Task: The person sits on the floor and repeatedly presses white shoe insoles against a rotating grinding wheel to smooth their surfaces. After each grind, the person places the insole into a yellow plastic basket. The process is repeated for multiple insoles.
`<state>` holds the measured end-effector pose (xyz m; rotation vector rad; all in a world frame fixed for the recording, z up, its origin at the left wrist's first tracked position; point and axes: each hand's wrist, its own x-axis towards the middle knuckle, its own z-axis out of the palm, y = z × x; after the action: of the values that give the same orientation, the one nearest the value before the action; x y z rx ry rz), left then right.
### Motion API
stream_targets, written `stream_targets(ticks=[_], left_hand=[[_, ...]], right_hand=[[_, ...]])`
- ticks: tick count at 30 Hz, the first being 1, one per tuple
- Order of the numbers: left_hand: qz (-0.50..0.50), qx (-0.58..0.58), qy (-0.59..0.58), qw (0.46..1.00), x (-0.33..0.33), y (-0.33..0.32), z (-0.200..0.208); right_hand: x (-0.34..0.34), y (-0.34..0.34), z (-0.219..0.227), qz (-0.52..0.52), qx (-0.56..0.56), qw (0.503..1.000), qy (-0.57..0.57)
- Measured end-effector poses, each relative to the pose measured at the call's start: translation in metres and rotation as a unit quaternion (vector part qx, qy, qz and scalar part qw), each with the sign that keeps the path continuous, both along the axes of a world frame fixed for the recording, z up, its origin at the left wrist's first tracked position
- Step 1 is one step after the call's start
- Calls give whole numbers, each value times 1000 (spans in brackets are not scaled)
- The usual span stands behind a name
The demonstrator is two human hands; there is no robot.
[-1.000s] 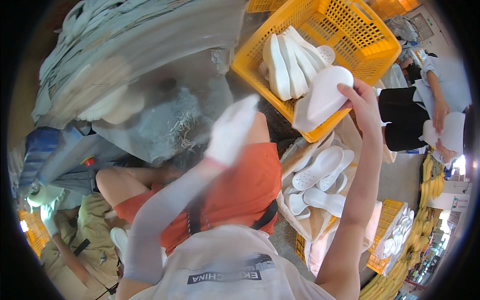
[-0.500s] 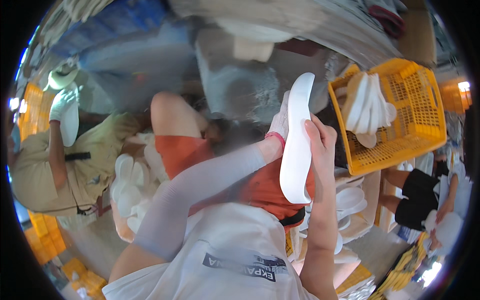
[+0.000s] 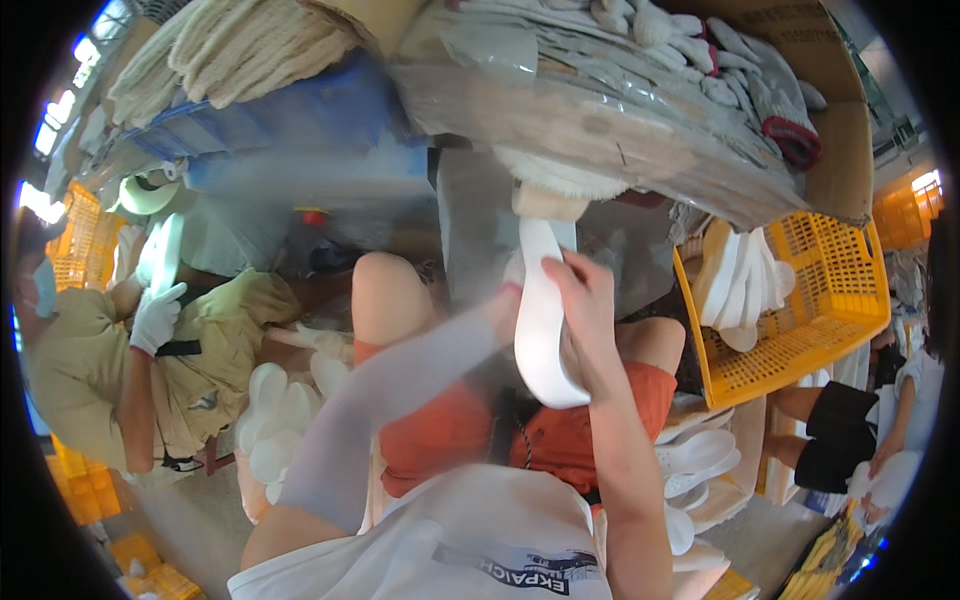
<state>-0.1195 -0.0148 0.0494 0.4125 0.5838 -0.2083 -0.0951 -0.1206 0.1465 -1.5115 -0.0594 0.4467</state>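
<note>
A long white shoe sole (image 3: 541,330) stands tilted in front of me, its far end just below a pale beige block (image 3: 551,203). My right hand (image 3: 585,290), bare, grips the sole's right edge with the thumb on the face toward me. My left hand (image 3: 514,271), in a whitish glove with a grey sleeve on the arm, is at the sole's left side; its fingers are mostly hidden behind the sole. Above the block is a fuzzy white round edge (image 3: 560,176), like a buffing wheel.
A yellow crate (image 3: 800,370) at right holds several soles. More white soles (image 3: 695,455) lie beside my right thigh, others (image 3: 265,420) at left. A co-worker in tan clothes (image 3: 90,370) handles a sole at left. A plastic-lined box of gloves (image 3: 640,110) overhangs the far side.
The view has tilted up, showing more of the glove box. Both hands and the sole have moved away from me, bringing the sole's far end to the beige block.
</note>
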Motion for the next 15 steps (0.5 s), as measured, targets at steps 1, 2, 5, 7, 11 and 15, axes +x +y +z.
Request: stream_targets(ticks=[1,2,5,7,11,15], left_hand=[[-11,0,5,1000,1,-1,-2],[-18,0,11,1000,1,-2,-2],[-18,15,-1,1000,4,-3,-3],[-22,23,-13,999,5,-3,-3],[-37,56,-17,998,-10,-9,-13],[-92,254,-172,947,-36,-38,-23]], right_hand=[[-5,-2,0,12,77,995,69],[-7,-5,0,9,51,996,79],[-8,-1,-1,-12,-26,998,-49],[-4,4,-3,-31,-82,989,-122],[-13,-10,-12,31,63,996,56],[-60,-58,-17,60,-59,995,-54]])
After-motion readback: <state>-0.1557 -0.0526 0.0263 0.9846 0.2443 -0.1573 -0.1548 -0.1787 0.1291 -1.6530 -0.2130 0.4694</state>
